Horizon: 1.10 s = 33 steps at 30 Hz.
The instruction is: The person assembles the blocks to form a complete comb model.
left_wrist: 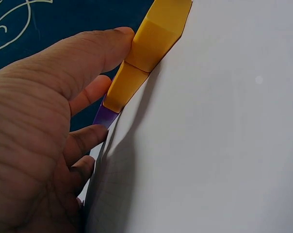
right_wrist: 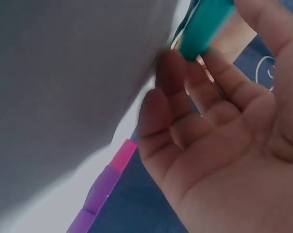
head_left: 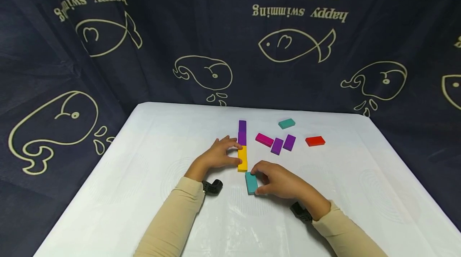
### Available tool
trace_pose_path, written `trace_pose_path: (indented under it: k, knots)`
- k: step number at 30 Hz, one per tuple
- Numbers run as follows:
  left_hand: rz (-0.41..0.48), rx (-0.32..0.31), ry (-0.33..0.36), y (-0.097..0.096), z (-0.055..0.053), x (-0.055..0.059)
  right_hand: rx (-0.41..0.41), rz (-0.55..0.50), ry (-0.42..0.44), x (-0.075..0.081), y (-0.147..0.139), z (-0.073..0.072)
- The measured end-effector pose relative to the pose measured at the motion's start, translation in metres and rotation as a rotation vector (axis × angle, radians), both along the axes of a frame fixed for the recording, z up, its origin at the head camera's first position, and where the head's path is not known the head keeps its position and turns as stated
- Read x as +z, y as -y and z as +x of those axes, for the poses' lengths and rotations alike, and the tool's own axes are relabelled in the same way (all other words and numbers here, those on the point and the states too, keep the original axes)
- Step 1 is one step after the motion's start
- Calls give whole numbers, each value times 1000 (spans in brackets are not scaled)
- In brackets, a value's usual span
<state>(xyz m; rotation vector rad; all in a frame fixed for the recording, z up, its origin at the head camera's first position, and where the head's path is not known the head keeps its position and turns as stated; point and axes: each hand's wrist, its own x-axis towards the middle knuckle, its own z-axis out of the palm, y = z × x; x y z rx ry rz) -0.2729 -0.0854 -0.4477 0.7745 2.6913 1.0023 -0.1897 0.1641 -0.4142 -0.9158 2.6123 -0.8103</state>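
A row of blocks lies end to end on the white table, with purple blocks (head_left: pixel 242 133) at the far end and two yellow blocks (head_left: pixel 242 159) nearer. My left hand (head_left: pixel 220 153) is at the row's left side, its thumb and fingertips touching the yellow part; the left wrist view shows the thumb against a yellow block (left_wrist: pixel 154 36). Just below the row's near end, my right hand (head_left: pixel 275 179) pinches a teal block (head_left: pixel 251 183) by its ends between thumb and fingers. That block's near corner sits slightly right of the row. The right wrist view is blurred there.
Right of the row lie a magenta block (head_left: pixel 264 140), two loose purple blocks (head_left: pixel 277 146), a second teal block (head_left: pixel 286 123) and a red block (head_left: pixel 315 141). A dark printed curtain (head_left: pixel 230 41) hangs behind the table (head_left: pixel 162 129).
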Motion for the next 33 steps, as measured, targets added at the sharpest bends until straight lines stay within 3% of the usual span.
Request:
trace_pose_path:
  k: [10,18,33]
  knots:
    - [-6,-1,4,0,0,-1,0,37,16,-1,0,2]
    - [-1,-1,-7,1,0,0,33,56,-44,2,4,4]
    - [6,5,12,0,0,0,-19,131,-69,6,28,4]
